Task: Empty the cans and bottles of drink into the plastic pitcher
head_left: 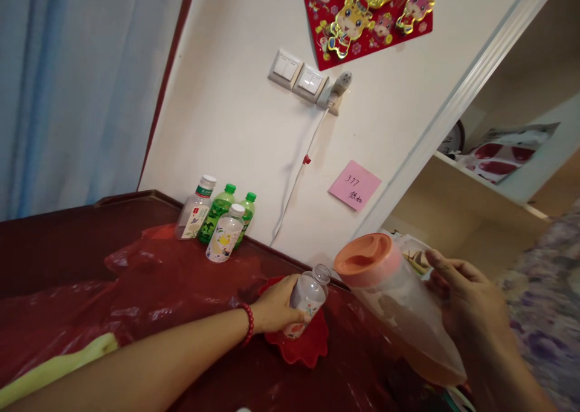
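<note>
- Both hands are busy and apart: the left hand (274, 306), red beaded bracelet (248, 325) at the wrist, is wrapped around an uncapped clear bottle (312, 297).
- Over on the other side, the right hand (473, 294) grips a translucent pitcher (403, 321) at its handle side; the pitcher leans, its orange lid (365, 256) near the bottle's mouth, brownish liquid low inside.
- Under the bottle, a red scalloped dish (308, 354) on the dark counter (222, 376); whether the bottle's base touches it, I can't tell, with fingers across the view.
- Beyond the left hand, four capped bottles (224, 237) crowd together by the wall, the white-capped pair partly covering the green-capped pair.
- Crumpled red plastic (149, 279) spreads beneath them, a yellow-green item (58, 363) near the left forearm.
- Up the wall: pink note (354, 185), white cord (294, 188), switches (285, 67), red-and-gold decoration (367, 19).
- Far right, shelves (493, 188), their lower contents partly blocked by pitcher and hand.
</note>
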The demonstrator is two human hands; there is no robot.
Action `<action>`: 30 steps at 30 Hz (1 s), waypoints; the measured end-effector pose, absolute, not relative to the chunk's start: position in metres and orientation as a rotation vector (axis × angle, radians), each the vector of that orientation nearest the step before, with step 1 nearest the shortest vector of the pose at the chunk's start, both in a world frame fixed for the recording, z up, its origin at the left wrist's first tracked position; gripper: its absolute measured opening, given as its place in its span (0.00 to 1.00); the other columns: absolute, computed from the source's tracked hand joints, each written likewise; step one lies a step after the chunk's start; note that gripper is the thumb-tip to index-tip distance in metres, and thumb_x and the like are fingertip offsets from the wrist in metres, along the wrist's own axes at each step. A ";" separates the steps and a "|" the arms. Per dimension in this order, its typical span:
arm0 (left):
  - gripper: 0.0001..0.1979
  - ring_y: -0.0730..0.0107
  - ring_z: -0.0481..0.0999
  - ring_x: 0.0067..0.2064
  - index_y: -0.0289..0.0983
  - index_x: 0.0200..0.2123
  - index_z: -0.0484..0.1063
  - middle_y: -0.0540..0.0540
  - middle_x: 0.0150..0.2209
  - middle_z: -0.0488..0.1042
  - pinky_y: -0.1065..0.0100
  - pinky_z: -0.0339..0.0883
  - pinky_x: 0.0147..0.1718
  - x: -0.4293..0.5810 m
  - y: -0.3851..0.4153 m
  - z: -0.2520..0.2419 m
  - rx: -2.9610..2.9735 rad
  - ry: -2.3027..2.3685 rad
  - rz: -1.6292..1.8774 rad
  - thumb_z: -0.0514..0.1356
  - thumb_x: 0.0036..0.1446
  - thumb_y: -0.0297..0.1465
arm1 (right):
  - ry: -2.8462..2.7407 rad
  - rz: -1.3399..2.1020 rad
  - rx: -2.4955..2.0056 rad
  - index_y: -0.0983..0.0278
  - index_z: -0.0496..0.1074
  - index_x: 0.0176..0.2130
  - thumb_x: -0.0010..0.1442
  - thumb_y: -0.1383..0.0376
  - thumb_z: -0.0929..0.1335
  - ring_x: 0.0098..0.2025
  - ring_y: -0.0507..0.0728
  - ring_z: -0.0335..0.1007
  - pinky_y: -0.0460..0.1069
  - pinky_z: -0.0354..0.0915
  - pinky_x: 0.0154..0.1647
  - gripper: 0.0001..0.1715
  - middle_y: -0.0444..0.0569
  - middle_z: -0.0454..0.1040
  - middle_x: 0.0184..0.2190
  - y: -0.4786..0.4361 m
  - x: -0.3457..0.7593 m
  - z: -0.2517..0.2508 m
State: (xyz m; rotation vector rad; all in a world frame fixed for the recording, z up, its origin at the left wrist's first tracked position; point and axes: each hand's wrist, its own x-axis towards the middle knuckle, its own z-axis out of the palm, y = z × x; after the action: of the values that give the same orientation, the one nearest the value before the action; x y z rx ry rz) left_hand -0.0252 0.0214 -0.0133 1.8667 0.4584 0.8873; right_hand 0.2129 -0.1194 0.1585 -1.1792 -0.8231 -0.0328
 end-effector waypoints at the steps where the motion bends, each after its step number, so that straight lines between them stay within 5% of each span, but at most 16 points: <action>1: 0.35 0.48 0.74 0.54 0.39 0.56 0.70 0.41 0.55 0.76 0.58 0.67 0.54 -0.025 0.022 -0.014 1.874 0.458 0.880 0.70 0.41 0.32 | -0.805 -0.029 -1.191 0.65 0.70 0.23 0.30 0.48 0.85 0.18 0.48 0.53 0.41 0.53 0.15 0.35 0.41 0.59 0.17 -0.120 0.213 0.159; 15: 0.34 0.52 0.73 0.54 0.39 0.55 0.69 0.43 0.54 0.75 0.59 0.67 0.54 -0.027 0.020 -0.007 1.919 0.519 0.818 0.71 0.42 0.31 | -0.753 0.005 -1.271 0.65 0.70 0.23 0.21 0.46 0.86 0.20 0.48 0.54 0.39 0.56 0.17 0.38 0.41 0.60 0.16 -0.122 0.197 0.171; 30: 0.34 0.51 0.74 0.54 0.41 0.56 0.70 0.44 0.55 0.76 0.59 0.67 0.55 -0.028 0.018 -0.006 1.921 0.507 0.835 0.71 0.42 0.30 | -0.841 -0.059 -1.357 0.66 0.71 0.25 0.26 0.43 0.85 0.20 0.49 0.56 0.40 0.54 0.16 0.38 0.44 0.63 0.17 -0.120 0.197 0.179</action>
State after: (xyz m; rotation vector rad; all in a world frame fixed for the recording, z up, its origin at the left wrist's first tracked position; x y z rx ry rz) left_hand -0.0284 0.0184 -0.0057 1.9207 0.5075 0.8351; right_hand 0.1965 -0.1205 0.1785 -1.3573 -0.8407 -0.0587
